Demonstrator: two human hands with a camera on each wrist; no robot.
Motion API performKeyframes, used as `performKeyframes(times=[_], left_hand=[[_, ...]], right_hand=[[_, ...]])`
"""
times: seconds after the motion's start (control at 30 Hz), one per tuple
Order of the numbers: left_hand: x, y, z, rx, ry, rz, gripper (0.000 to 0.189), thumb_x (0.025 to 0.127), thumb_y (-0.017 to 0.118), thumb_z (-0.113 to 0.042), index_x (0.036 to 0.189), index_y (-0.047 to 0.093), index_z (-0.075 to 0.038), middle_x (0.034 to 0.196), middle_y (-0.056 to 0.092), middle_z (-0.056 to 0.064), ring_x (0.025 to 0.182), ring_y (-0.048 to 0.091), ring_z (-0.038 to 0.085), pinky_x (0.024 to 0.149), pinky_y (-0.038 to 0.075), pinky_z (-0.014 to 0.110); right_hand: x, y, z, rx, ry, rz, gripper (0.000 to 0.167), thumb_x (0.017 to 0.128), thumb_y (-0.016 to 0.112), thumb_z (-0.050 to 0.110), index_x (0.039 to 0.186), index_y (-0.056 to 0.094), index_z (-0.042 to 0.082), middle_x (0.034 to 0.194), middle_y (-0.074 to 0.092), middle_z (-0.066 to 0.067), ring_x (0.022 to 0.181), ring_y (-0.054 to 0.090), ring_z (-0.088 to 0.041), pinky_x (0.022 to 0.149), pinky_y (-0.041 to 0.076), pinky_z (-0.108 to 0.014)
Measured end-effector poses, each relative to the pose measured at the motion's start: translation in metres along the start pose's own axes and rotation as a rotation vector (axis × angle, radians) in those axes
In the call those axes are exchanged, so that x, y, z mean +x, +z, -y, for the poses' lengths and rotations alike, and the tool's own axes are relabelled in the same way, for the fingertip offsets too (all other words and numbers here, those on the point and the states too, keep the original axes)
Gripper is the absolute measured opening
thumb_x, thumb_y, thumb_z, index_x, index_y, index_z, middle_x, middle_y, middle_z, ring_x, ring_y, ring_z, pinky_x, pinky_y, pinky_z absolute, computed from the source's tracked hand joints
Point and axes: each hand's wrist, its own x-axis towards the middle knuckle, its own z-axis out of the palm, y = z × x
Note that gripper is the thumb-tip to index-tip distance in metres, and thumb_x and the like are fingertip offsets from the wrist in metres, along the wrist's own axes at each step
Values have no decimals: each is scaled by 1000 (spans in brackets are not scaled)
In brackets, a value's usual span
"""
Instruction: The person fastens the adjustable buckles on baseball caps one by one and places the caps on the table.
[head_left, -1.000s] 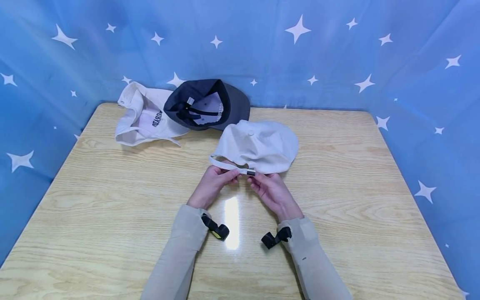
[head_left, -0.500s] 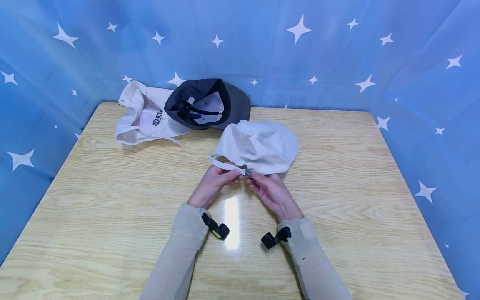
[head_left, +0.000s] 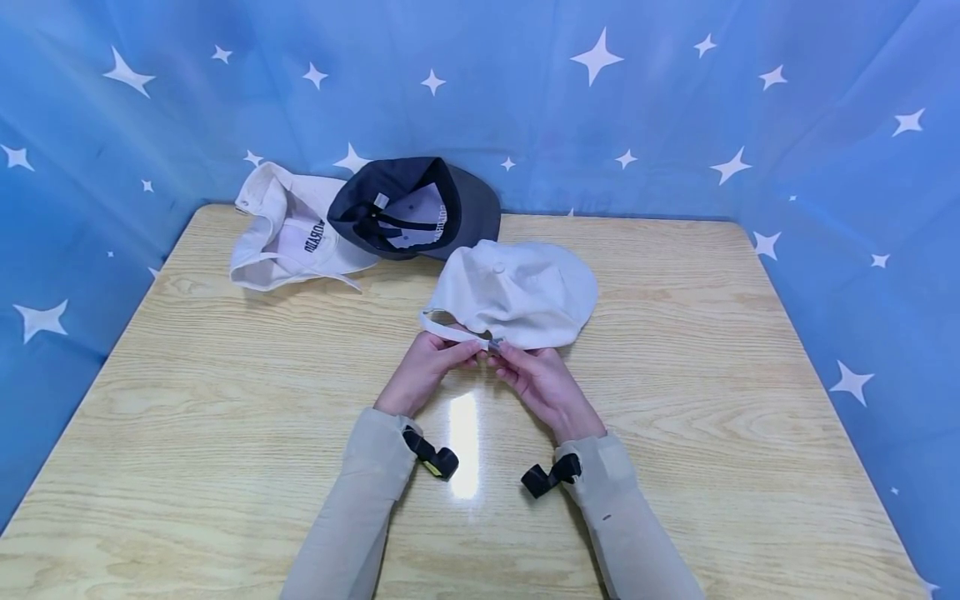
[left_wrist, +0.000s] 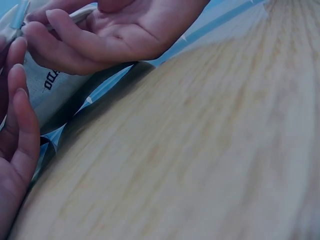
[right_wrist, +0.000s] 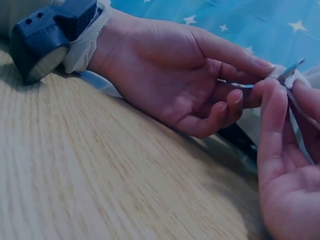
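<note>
A white baseball cap (head_left: 525, 287) lies crown up, its back strap (head_left: 450, 331) facing me. At the strap's right end is a small metal buckle (head_left: 495, 342). My left hand (head_left: 420, 371) pinches the strap just left of the buckle, thumb on top. My right hand (head_left: 551, 387) pinches at the buckle between thumb and fingers, its fingertips hiding part of it. In the right wrist view the buckle's flap (right_wrist: 296, 69) stands raised between the fingertips of both hands. Dark lettering (left_wrist: 51, 79) on the cap shows in the left wrist view.
A second white cap (head_left: 258, 200) lies back left on the wooden table (head_left: 675, 375), opening toward me. A dark navy cap (head_left: 477, 204) overlaps its right side and sits close behind the cap being handled. A blue curtain (head_left: 495, 83) with white stars stands behind.
The buckle lay flat and silver one second ago; its flap is now tipped up. My right fingertips have shifted slightly left along the strap. The caps have stayed put.
</note>
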Motion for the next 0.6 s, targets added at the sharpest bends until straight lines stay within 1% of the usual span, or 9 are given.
performKeyframes(times=[0.2, 0.37, 0.6], left_hand=[[1, 1, 0, 32, 5, -23, 31, 80, 67, -25, 99, 61, -1, 93, 61, 12, 80, 58, 19, 76, 48, 35], [2, 1, 1, 23, 13, -1, 29, 81, 67, -22, 99, 62, 0, 94, 62, 13, 85, 60, 23, 79, 48, 37], [2, 0, 4, 19, 9, 14, 29, 80, 67, -22, 100, 61, -1, 96, 62, 14, 86, 59, 23, 79, 48, 37]], right_hand=[[1, 1, 0, -26, -3, -8, 26, 82, 63, 8, 105, 57, -2, 97, 64, -13, 85, 63, -19, 69, 50, -22], [2, 2, -2, -38, -3, -32, 27, 81, 65, 9, 105, 57, -1, 96, 64, -13, 82, 63, -17, 69, 50, -22], [1, 2, -3, -27, -3, -32, 24, 83, 62, 8, 104, 57, -2, 94, 64, -12, 81, 63, -17, 68, 50, -22]])
